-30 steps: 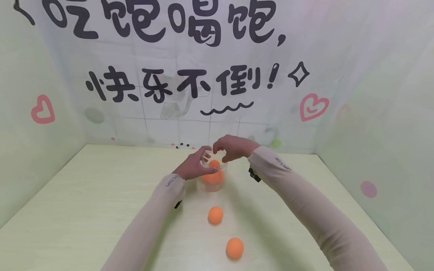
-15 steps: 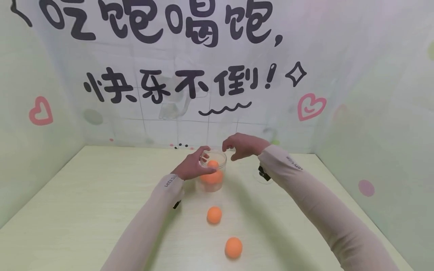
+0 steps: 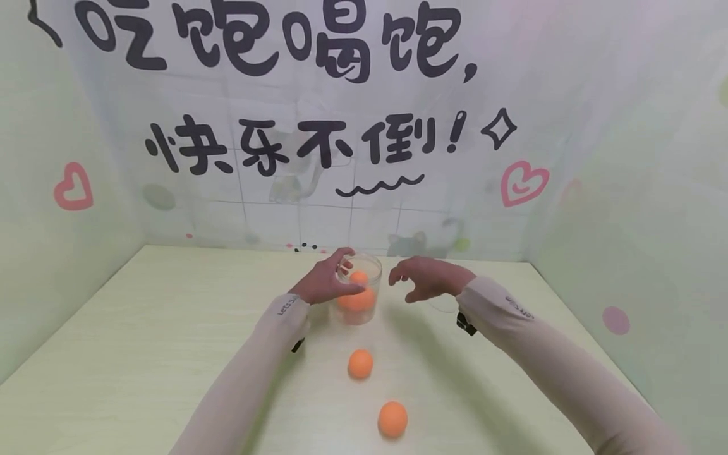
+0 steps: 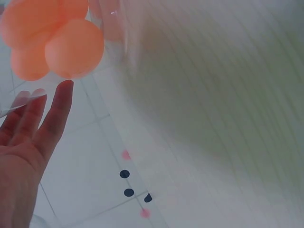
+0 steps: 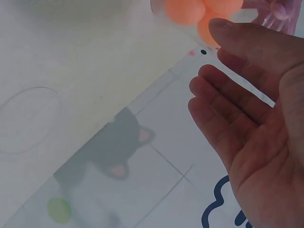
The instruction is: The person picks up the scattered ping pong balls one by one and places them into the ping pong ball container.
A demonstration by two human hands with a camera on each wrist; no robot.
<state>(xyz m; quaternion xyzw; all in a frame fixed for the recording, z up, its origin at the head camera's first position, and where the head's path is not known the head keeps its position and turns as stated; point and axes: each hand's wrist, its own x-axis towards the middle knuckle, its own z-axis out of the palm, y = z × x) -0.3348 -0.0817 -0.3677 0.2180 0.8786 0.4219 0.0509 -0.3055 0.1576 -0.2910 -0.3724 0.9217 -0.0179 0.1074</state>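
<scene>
A clear plastic jar (image 3: pixel 368 311) stands upright on the table, with several orange ping-pong balls (image 3: pixel 359 298) inside. My left hand (image 3: pixel 327 278) grips the jar around its upper left side, thumb at the front and fingers behind. In the left wrist view, that hand's fingers (image 4: pixel 59 107) lie along the jar wall. Just right of the jar, apart from it, my right hand (image 3: pixel 429 278) hovers with relaxed fingers and holds nothing. The right wrist view shows its bare palm (image 5: pixel 266 166). Two more orange ping-pong balls, a farther one (image 3: pixel 361 364) and a nearer one (image 3: pixel 393 419), lie in front of the jar.
A thin clear round lid (image 5: pixel 58 102) lies flat on the table, below the right wrist in the head view. The pale table (image 3: pixel 188 316) meets a printed back wall (image 3: pixel 273 221) close behind the jar. Side walls (image 3: pixel 620 265) flank the table.
My right hand has moved from over the jar's mouth to the right and then down, its fingers loosening. The left hand keeps its hold on the jar. The loose balls stay put.
</scene>
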